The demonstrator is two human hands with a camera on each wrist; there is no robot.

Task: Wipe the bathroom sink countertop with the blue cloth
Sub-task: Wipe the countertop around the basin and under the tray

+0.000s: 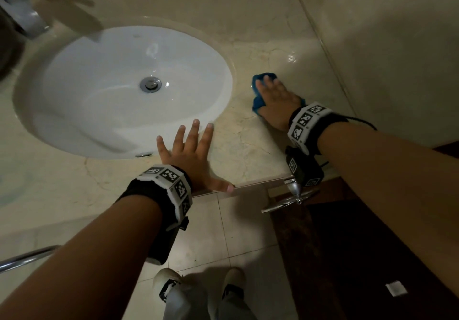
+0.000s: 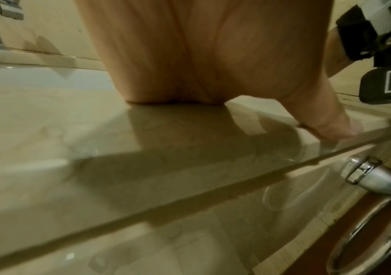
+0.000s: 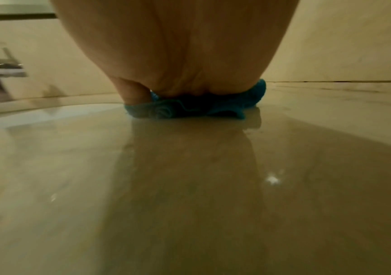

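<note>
The blue cloth [image 1: 258, 102] lies crumpled on the beige marble countertop [image 1: 248, 141], to the right of the white oval sink [image 1: 124, 91]. My right hand [image 1: 277, 98] lies flat on top of it with straight fingers, pressing it down; from the right wrist view the cloth [image 3: 190, 108] bulges out under the palm [image 3: 178, 55]. My left hand [image 1: 191, 151] rests spread on the countertop at the sink's front rim, with the thumb [image 2: 331, 122] at the counter's front edge. It holds nothing.
A chrome tap [image 1: 22, 14] stands at the back left of the sink. Walls close the counter at the back and right. A chrome towel ring [image 1: 293, 195] hangs below the front edge beside dark wood [image 1: 347, 245]. Tiled floor and my shoes [image 1: 169, 285] lie below.
</note>
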